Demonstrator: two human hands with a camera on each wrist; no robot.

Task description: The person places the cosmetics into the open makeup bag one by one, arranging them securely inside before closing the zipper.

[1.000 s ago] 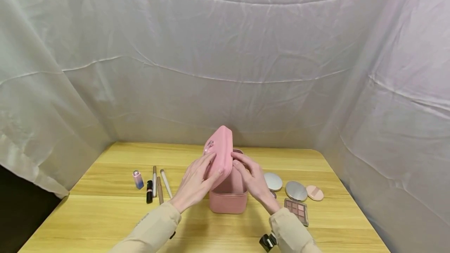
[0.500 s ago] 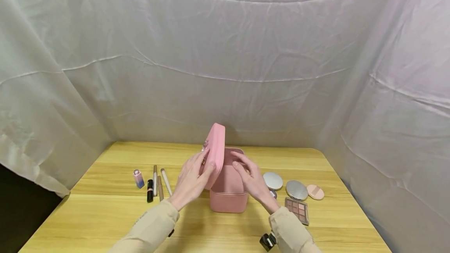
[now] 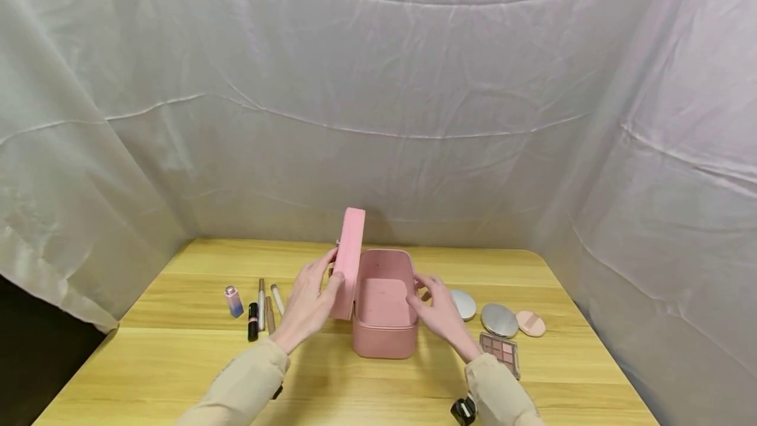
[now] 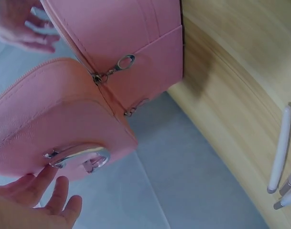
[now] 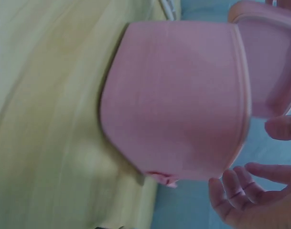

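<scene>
A pink cosmetic case (image 3: pixel 385 342) stands on the table with its lid (image 3: pixel 349 261) swung up to the left. Its inside shows bare pink lining. My left hand (image 3: pixel 310 298) holds the lid, thumb on its side and fingers on its outer face by the metal handle (image 4: pixel 80 155). A zipper pull (image 4: pixel 125 62) hangs near the hinge side in the left wrist view. My right hand (image 3: pixel 439 311) is at the case's right rim. In the right wrist view its fingers (image 5: pixel 236 188) touch the outer wall by the rim, and the thumb stands apart above the opening.
To the left lie a pink-and-blue tube (image 3: pixel 234 302), a black lipstick (image 3: pixel 253 321) and several slim pens (image 3: pixel 261 304). On the right are round silver compacts (image 3: pixel 499 320), a powder puff (image 3: pixel 530 323) and an eyeshadow palette (image 3: pixel 500 352). Grey cloth (image 3: pixel 378 169) surrounds the table.
My left hand has swung the lid further left, from tilted over the case to nearly upright beside it. My right hand has left the lid and moved right to the case's rim.
</scene>
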